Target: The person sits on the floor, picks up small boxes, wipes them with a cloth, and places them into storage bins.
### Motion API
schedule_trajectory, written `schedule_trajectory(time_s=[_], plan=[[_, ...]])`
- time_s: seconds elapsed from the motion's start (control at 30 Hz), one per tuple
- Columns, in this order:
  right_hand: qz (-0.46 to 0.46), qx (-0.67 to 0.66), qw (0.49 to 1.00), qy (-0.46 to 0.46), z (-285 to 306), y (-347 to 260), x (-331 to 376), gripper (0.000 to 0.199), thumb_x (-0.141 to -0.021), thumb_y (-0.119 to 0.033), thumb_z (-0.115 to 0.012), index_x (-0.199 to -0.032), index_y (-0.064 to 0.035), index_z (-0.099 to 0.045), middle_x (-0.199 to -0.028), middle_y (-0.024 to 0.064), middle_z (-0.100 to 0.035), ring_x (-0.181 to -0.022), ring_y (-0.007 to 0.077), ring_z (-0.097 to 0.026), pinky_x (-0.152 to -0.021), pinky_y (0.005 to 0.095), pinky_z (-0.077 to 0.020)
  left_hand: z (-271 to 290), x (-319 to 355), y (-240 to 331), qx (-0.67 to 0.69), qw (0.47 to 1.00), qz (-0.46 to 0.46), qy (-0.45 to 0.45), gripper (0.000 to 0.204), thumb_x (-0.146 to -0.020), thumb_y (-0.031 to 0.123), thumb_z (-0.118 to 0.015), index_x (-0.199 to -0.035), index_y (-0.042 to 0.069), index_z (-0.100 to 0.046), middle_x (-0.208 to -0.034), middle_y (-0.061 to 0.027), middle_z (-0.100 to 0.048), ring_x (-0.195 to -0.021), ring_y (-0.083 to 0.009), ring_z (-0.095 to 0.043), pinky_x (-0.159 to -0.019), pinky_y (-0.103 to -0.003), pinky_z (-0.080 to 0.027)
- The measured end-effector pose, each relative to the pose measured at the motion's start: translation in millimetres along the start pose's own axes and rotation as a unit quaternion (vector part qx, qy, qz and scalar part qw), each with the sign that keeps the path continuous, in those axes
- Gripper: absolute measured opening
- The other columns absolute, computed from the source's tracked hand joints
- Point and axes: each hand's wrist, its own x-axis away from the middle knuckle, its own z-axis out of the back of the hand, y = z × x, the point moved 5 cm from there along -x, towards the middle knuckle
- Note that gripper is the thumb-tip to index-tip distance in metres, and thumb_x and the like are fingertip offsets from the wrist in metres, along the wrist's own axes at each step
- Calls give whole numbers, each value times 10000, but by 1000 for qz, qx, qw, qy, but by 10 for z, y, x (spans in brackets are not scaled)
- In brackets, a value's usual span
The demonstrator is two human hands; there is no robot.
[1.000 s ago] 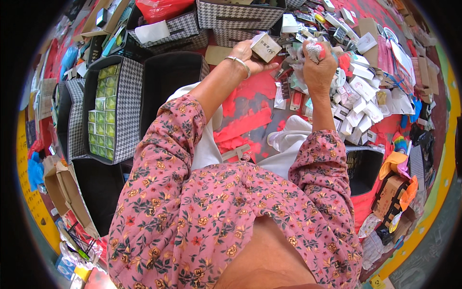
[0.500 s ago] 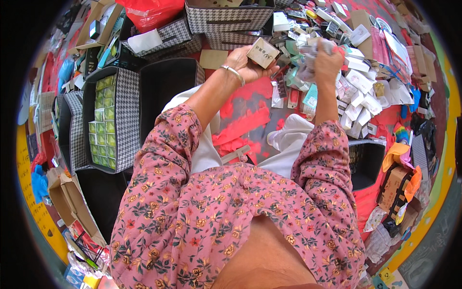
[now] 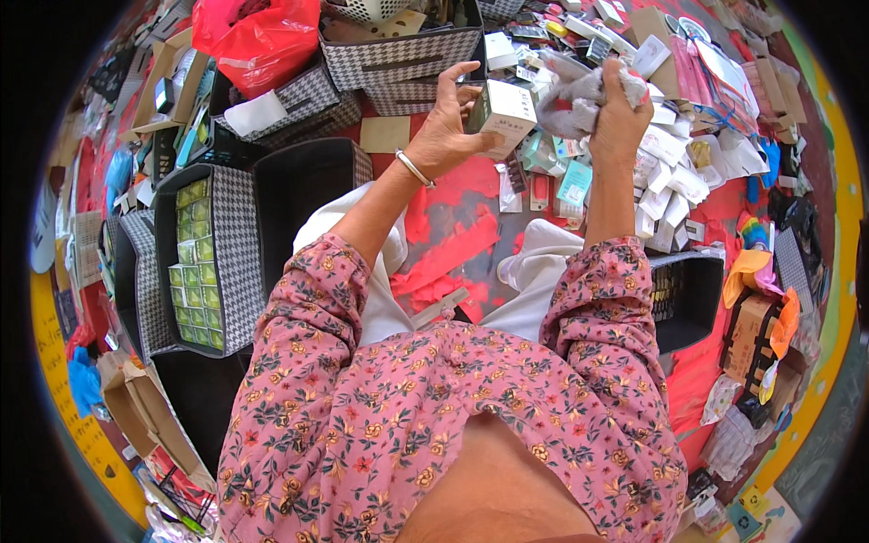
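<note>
1. pale card, thin and folded: the small box (image 3: 503,110) sat in the left hand (image 3: 445,131), thumb along its near side and fingers curled behind it, held up over the red floor mat (image 3: 453,258).
2. the right hand (image 3: 618,113) was clenched round a grey, crumpled cloth (image 3: 572,92), whose loose end touched the box's right edge.
3. the box looked light and stiff but easy to dent, so a hold on its opposite flat faces, not the corners or flaps, would suit it; its printed skin seemed smooth, perhaps a little slippery.
4. the cloth looked soft and limp, and would take any grip without harm.
5. the box's long axis ran slantwise, from lower left near the palm to upper right toward the cloth, with a broad white face turned up to the camera.
6. a silver bangle (image 3: 415,169) circled the left wrist.
7. farther out, more white boxes (image 3: 665,176) lay heaped at the right, a checked bin of green packets (image 3: 199,271) stood at the left, and a red bag (image 3: 258,41) lay beyond.
</note>
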Motion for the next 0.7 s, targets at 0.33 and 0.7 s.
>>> schedule_trajectory(time_s=[0.33, 0.7], plan=[[97, 487, 849, -182, -255, 236, 69, 254, -691, -224, -670, -829, -28, -585, -801, 185, -616, -755, 337, -595, -657, 389, -459, -159, 65, -82, 11, 998, 19, -57, 946, -635, 99, -771, -1313, 122, -111, -1096, -132, -516, -1045, -223, -501, -898, -337, -413], [45, 144, 979, -140, -372, -98, 378, 205, -739, -189, -700, -801, -26, -593, -761, 41, -606, -662, 129, -560, -591, 295, -449, -202, 75, -141, 449, 878, 161, -38, 481, -887, 162, -505, -1311, 129, -279, -1184, -65, -479, -1073, -201, -508, -896, -435, -451]])
